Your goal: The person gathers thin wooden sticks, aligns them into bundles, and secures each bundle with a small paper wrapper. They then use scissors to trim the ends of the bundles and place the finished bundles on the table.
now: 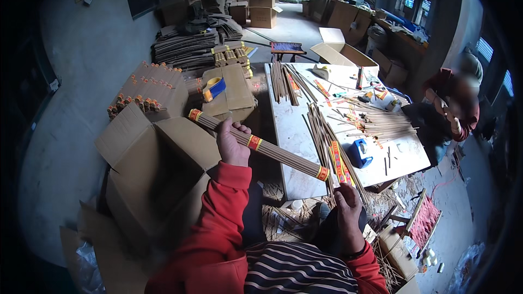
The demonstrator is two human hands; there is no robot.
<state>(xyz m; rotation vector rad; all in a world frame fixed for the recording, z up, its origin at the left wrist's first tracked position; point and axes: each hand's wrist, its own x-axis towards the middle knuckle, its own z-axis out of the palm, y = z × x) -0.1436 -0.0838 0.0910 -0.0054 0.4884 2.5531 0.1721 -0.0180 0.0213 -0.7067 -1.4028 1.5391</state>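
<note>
My left hand [234, 142] is closed around a long bundle of brown incense sticks [283, 158], gripping it near its upper end. Red and yellow paper bands wrap both ends and the middle of the bundle, which slants down to the right over the table's near edge. Just below its lower end is my right hand [349, 212], apart from the bundle, fingers loosely bent and nothing visible in them. On the white table [302, 182] beside it lie loose incense sticks [320, 130] and red and yellow label strips [340, 163]. A blue tape dispenser [360, 153] stands farther right.
An open cardboard box [131, 185] stands at my left, with stacked finished bundles [147, 90] behind it. A blue and yellow tape roll [214, 89] rests on another box. Across the table sits a person [455, 95]. At the lower right is a red-topped stool [425, 222].
</note>
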